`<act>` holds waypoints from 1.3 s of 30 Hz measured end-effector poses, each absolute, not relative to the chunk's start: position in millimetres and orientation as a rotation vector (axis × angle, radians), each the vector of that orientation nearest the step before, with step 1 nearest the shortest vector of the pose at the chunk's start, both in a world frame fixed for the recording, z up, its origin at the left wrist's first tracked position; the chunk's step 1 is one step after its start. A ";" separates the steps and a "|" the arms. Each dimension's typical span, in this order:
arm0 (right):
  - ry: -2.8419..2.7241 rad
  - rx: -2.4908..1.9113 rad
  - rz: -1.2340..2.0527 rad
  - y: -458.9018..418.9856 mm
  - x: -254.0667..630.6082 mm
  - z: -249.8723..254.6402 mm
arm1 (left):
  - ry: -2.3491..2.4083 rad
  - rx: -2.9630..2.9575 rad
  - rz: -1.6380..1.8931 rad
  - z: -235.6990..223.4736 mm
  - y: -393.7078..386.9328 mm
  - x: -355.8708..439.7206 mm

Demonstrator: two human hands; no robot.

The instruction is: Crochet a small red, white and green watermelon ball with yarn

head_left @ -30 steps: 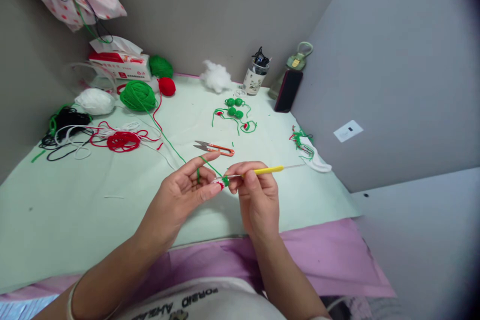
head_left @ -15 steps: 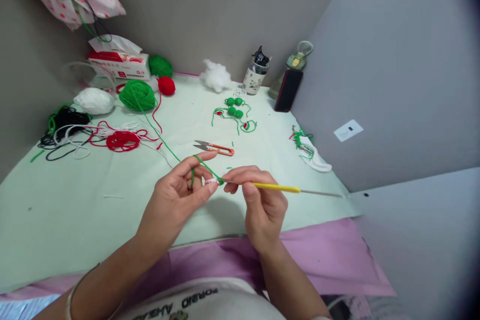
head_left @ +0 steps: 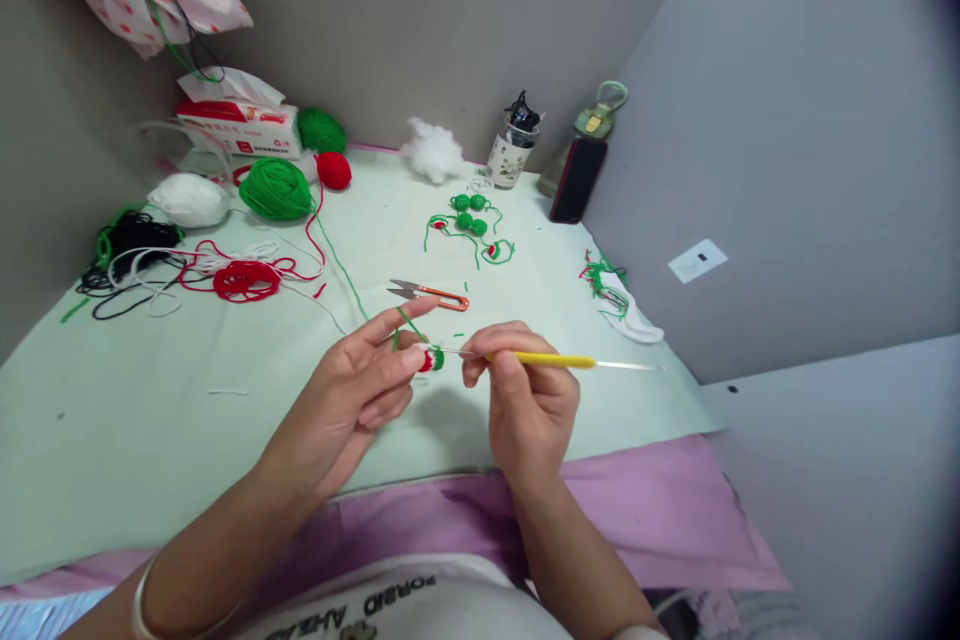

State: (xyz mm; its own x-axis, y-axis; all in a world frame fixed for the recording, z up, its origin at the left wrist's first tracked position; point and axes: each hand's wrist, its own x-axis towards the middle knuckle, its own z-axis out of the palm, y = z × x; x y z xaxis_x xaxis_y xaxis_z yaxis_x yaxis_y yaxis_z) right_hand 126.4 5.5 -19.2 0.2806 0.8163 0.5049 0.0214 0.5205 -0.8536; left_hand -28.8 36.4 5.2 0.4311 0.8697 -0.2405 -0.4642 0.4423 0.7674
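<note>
Between the thumb and fingers of my left hand is a small crochet piece in red, white and green. Green yarn loops over my raised left index finger and runs down to the piece. My right hand grips a crochet hook by its yellow handle, with the thin metal tip pointing left and meeting the piece. Exactly how the tip sits in the stitches is too small to tell. Just beyond my left fingertips lie orange-handled thread snips.
Green yarn balls, a red ball and tangled yarn lie left, by a tissue pack. Small green crochet balls, white stuffing, a cup, a phone and a bottle are farther back.
The crochet piece has turned in my left fingers, so its red and green side shows. The hook has levelled slightly, and the yarn leading to the green ball hangs slacker.
</note>
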 end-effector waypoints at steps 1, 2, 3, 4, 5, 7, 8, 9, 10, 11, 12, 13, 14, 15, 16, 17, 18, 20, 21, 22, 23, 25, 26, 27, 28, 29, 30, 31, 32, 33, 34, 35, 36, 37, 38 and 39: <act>-1.154 -0.867 0.702 7.3 126.1 -18.1 | 0.699 0.705 0.928 5.3 36.1 -27.8; -1.163 -0.864 0.734 8.5 125.6 -17.6 | 0.702 0.734 0.938 5.1 35.3 -26.3; -1.186 -0.874 0.732 8.9 125.0 -17.7 | 0.705 0.759 0.946 4.5 34.1 -24.6; -1.211 -0.890 0.701 8.6 124.3 -18.5 | 0.713 0.780 0.956 3.9 32.7 -22.6; -1.238 -0.908 0.656 7.5 123.7 -19.9 | 0.728 0.792 0.974 3.2 31.2 -20.8; -1.313 -0.946 0.546 4.5 123.0 -23.8 | 0.765 0.789 1.020 2.0 28.9 -18.0; -1.368 -0.962 0.468 3.0 123.1 -26.0 | 0.771 0.769 1.031 1.7 28.4 -17.3; -1.430 -0.974 0.383 1.9 123.7 -28.0 | 0.760 0.737 1.021 1.6 28.6 -17.3; -1.485 -0.985 0.311 1.4 124.7 -29.4 | 0.736 0.694 0.990 1.5 29.4 -17.8; -1.508 -0.994 0.264 1.4 125.9 -30.1 | 0.705 0.645 0.950 1.5 30.8 -18.9; -1.482 -1.000 0.256 1.9 127.3 -29.9 | 0.677 0.599 0.913 1.4 32.6 -20.3; -1.411 -1.004 0.300 2.9 128.7 -28.9 | 0.658 0.563 0.889 1.3 34.5 -21.8; -1.316 -1.001 0.392 4.2 129.7 -27.3 | 0.651 0.543 0.883 1.0 36.2 -23.1; -1.215 -0.986 0.507 5.6 130.2 -25.3 | 0.653 0.538 0.896 0.6 37.5 -24.0; -1.135 -0.959 0.620 7.0 130.2 -23.2 | 0.658 0.548 0.918 0.0 38.2 -24.5; -1.093 -0.932 0.707 8.2 129.6 -21.4 | 0.665 0.573 0.937 -0.6 38.2 -24.3; -1.093 -0.919 0.758 9.1 128.7 -20.0 | 0.674 0.611 0.951 -1.3 37.6 -23.8; -1.145 -0.936 0.750 10.1 126.9 -19.0 | 0.702 0.706 0.970 -2.7 35.2 -22.1; -1.160 -0.947 0.731 10.4 126.4 -19.4 | 0.722 0.753 0.974 -3.3 34.0 -21.5; -1.157 -0.946 0.733 10.6 126.5 -20.2 | 0.741 0.793 0.976 -3.7 33.0 -21.3; -1.137 -0.929 0.766 10.8 127.1 -21.2 | 0.757 0.822 0.975 -3.8 32.3 -21.4; -1.075 -0.867 0.880 11.2 129.4 -22.9 | 0.779 0.856 0.972 -3.2 32.2 -22.7; -1.051 -0.841 0.929 11.2 130.8 -23.3 | 0.787 0.866 0.972 -2.6 32.5 -23.5; -1.039 -0.824 0.961 11.0 131.9 -23.1 | 0.795 0.877 0.975 -1.9 32.8 -24.3; -1.041 -0.818 0.972 10.5 132.8 -22.4 | 0.802 0.887 0.980 -1.4 33.1 -25.0; -1.055 -0.822 0.962 9.5 133.2 -21.4 | 0.812 0.897 0.987 -1.2 33.2 -25.5; -1.080 -0.836 0.934 8.0 133.2 -20.3 | 0.825 0.909 0.999 -1.2 33.0 -25.7; -1.116 -0.861 0.893 6.1 132.8 -19.3 | 0.839 0.926 1.014 -1.6 32.6 -25.8; -1.165 -0.891 0.838 4.0 132.2 -18.6 | 0.856 0.949 1.033 -2.3 32.1 -25.7; -1.222 -0.918 0.767 1.8 131.3 -18.4 | 0.878 0.976 1.053 -3.1 31.4 -25.5; -1.283 -0.934 0.686 -0.3 130.4 -18.7 | 0.900 1.006 1.076 -4.0 30.7 -25.2; -1.341 -0.937 0.604 -2.0 129.5 -19.5 | 0.918 1.033 1.097 -4.9 30.2 -24.9; -1.389 -0.927 0.529 -3.3 128.7 -20.5 | 0.926 1.050 1.112 -5.6 29.9 -24.6; -1.419 -0.907 0.472 -4.1 128.1 -21.6 | 0.924 1.053 1.120 -6.2 29.8 -24.5; -1.427 -0.889 0.442 -4.3 127.6 -22.4 | 0.914 1.042 1.118 -6.8 30.0 -24.5; -1.415 -0.880 0.441 -4.2 127.4 -23.0 | 0.897 1.023 1.107 -7.3 30.3 -24.7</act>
